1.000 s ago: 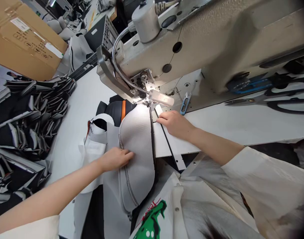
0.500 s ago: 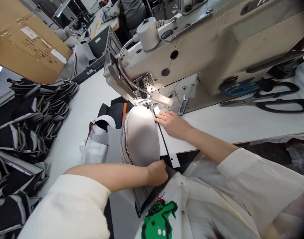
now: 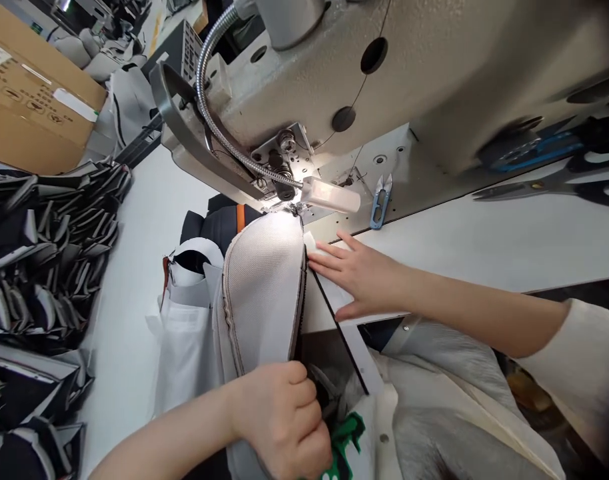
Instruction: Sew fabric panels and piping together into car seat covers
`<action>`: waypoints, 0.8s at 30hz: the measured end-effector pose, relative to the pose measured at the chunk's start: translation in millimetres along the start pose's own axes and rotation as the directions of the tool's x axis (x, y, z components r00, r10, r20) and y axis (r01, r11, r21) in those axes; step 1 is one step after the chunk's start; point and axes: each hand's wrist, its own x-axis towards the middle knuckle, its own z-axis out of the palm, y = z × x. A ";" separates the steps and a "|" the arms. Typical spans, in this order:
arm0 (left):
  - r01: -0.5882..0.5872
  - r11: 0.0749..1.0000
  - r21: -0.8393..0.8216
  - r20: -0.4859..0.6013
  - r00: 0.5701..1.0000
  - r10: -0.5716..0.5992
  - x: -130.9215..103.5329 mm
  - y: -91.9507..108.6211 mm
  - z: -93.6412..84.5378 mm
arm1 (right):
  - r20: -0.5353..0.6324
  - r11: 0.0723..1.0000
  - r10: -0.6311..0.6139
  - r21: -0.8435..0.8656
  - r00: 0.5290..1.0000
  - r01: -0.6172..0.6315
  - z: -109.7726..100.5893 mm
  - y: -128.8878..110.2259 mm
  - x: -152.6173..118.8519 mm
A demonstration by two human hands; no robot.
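Observation:
A curved, padded light-grey mesh fabric piece [image 3: 264,287] lies with its top end under the presser foot of the sewing machine [image 3: 287,200]. My left hand [image 3: 289,420] is closed on the lower part of this piece, knuckles up; the fingertips are hidden. To the right of the piece, my right hand [image 3: 359,273] lies flat with fingers spread, holding nothing. Its fingertips touch a narrow white strip with a black edge [image 3: 342,337], which runs from near the needle down over the table's front edge. A small lamp [image 3: 330,195] lights the stitching spot.
Blue thread snips [image 3: 381,202] lie on the machine bed, with large scissors [image 3: 549,187] farther right. Dark and grey fabric parts [image 3: 44,247] are stacked on the left. A cardboard box [image 3: 34,100] stands behind them. More sewn grey and black pieces [image 3: 192,287] lie left of the mesh piece.
My view has moved closer to the machine. My left hand has shifted toward me along the mesh piece, whose edge now stands straighter. My right hand's fingers have spread wider beside the strip.

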 end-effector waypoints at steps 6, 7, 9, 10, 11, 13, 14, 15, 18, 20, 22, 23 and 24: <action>0.003 0.999 -0.040 -0.023 1.000 -0.004 -5.0 -0.5 9.6 | -0.035 1.000 -0.004 0.007 0.999 0.004 7.5 -0.8 7.6; -0.009 0.999 -0.051 -0.015 1.000 0.008 -5.6 -0.9 9.4 | -0.051 0.998 0.061 -0.008 0.997 -0.062 8.4 1.1 12.6; -0.019 0.997 -0.068 0.008 1.000 0.020 -7.0 -1.7 8.8 | -0.074 0.986 0.163 -0.033 0.984 -0.166 8.1 5.5 22.7; -0.017 0.997 -0.074 0.021 1.000 0.018 -7.5 -2.1 8.6 | -0.072 0.983 0.178 -0.040 0.981 -0.181 7.1 7.5 26.6; -0.013 0.997 -0.079 0.033 0.999 0.016 -7.9 -2.4 8.6 | -0.060 0.984 0.171 -0.042 0.983 -0.174 5.7 8.8 29.4; -0.008 0.996 -0.088 0.039 0.999 0.012 -7.6 -2.7 8.9 | -0.034 0.990 0.133 -0.036 0.990 -0.135 3.2 9.5 31.9; -0.011 0.996 -0.089 0.029 0.999 0.014 -6.9 -2.8 9.3 | -0.031 0.992 0.122 -0.029 0.992 -0.123 2.4 9.1 32.1; -0.019 0.996 -0.088 0.018 1.000 0.021 -5.8 -2.8 9.6 | -0.038 0.992 0.122 -0.021 0.992 -0.123 2.2 8.4 32.0; -0.020 0.995 -0.097 0.028 0.999 0.023 -0.4 -3.7 9.6 | -0.072 0.987 0.159 -0.008 0.985 -0.160 3.4 7.1 32.3; 0.005 0.995 -0.100 0.061 0.998 0.001 4.1 -5.2 8.6 | -0.068 0.988 0.152 -0.008 0.986 -0.152 4.3 7.8 32.9; 0.028 0.995 -0.094 0.096 0.995 -0.019 8.1 -6.9 7.8 | -0.050 0.992 0.125 -0.005 0.991 -0.126 4.5 9.1 33.5; 0.034 0.995 -0.092 0.113 0.993 -0.023 9.7 -7.4 7.9 | -0.043 0.993 0.119 -0.002 0.992 -0.119 4.4 9.6 33.7; 0.036 0.995 -0.092 0.127 0.992 -0.025 10.8 -7.5 8.3 | -0.039 0.992 0.124 0.000 0.992 -0.124 4.3 9.9 34.0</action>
